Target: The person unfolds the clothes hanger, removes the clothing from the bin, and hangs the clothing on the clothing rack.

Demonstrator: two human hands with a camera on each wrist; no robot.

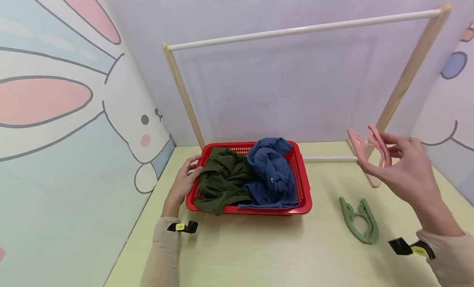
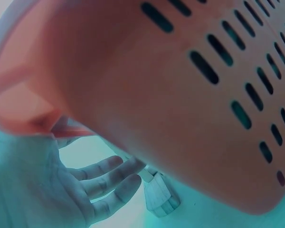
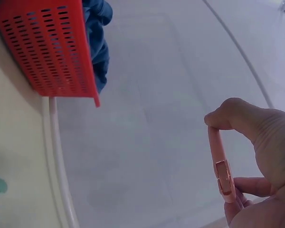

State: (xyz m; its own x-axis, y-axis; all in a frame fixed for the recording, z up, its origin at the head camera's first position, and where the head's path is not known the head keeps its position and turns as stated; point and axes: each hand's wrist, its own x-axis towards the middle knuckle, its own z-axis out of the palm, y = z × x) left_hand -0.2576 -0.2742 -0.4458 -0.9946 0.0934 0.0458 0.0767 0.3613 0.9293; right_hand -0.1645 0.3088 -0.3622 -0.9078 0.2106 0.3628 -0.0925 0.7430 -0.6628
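My left hand (image 1: 185, 178) holds the left rim of a red plastic basket (image 1: 304, 188). In the left wrist view its fingers (image 2: 109, 180) extend loosely beside the perforated wall, while the thumb is hidden behind the rim. Inside the basket lie a crumpled dark green garment (image 1: 226, 178) and a blue garment (image 1: 272, 171). Over the right side of the table, my right hand (image 1: 411, 169) pinches a folded pink clothes hanger (image 1: 383, 149) between thumb and fingers, its two arms pointing up. Below that hand a folded green clothes hanger (image 1: 372, 229) lies on the table.
Behind the basket stands a rack with wooden posts (image 1: 414, 68) and a white top rail (image 1: 303, 30). A low white bar (image 1: 329, 158) runs near the table's back. Walls with a rabbit drawing (image 1: 127, 126) flank the pale table (image 1: 259, 254).
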